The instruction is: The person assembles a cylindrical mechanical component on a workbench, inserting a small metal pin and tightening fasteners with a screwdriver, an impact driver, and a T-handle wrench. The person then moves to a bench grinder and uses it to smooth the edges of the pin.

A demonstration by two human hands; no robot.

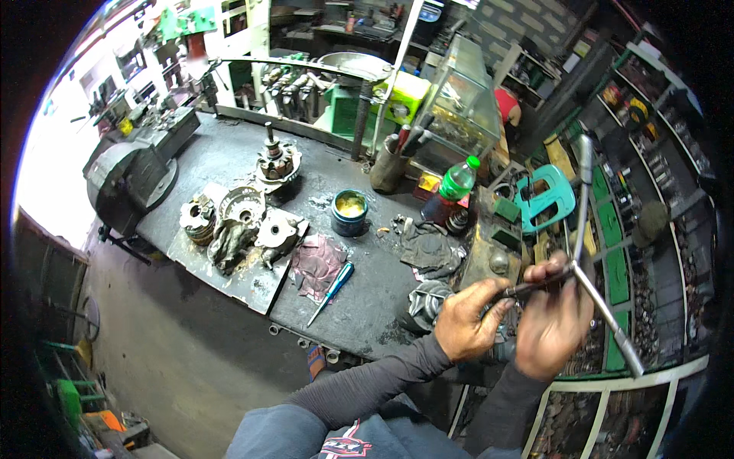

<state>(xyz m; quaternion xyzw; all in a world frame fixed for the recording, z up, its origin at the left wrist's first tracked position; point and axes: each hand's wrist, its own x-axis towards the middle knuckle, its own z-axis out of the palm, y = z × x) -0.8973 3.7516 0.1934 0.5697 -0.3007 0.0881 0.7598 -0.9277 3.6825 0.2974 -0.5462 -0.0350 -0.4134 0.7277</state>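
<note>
A metal three-way socket wrench (609, 321) with long arms is held up at the right, above the bench's right end. My left hand (468, 325) is closed round the end of its near shaft. My right hand (552, 333), partly smeared by motion, has its fingers curled round the same shaft close to the hub. What sits at the shaft's tip is hidden by my left hand. Just beyond my left hand, a dark grey cloth bundle (428, 301) lies on the bench, next to a greasy metal part (498, 265).
On the dark workbench (344, 294) are a blue-handled screwdriver (332, 293), a pink rag (317, 264), a grease tub (349, 214), alternator parts (243, 206), a grey rag (430, 249) and a green-capped bottle (459, 180). A teal stool (548, 200) and parts shelves (642, 199) stand at the right.
</note>
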